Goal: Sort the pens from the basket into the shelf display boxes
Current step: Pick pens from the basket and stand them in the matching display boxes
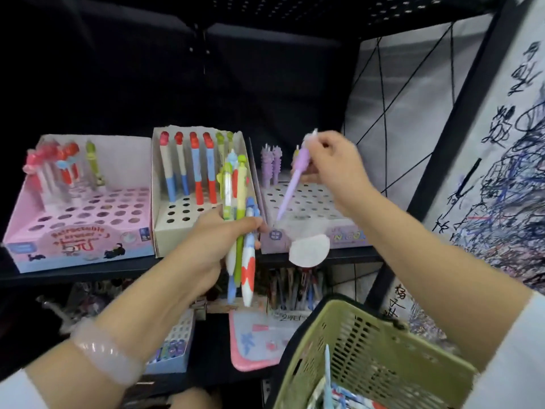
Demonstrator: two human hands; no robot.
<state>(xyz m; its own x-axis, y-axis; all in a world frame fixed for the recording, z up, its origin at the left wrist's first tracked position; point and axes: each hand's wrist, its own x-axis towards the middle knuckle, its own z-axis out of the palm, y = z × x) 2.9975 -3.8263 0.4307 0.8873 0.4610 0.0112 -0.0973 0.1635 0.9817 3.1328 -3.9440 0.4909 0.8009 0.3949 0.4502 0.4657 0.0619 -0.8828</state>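
Holding: right hand [330, 163] is pinching purple pen [290, 188] near its top; tip slanting down-left over lilac box [312, 231]
Waiting: left hand [218, 246] is gripping pen bundle [240, 231], upright

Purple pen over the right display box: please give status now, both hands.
Right hand pinches slim purple pen, tip down over lilac holed display box. Left hand grips bundle of mixed pens. Nothing blocks the holes.

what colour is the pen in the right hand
Light purple, a pale tip at the top. The head view shows the pen pinched in the right hand.
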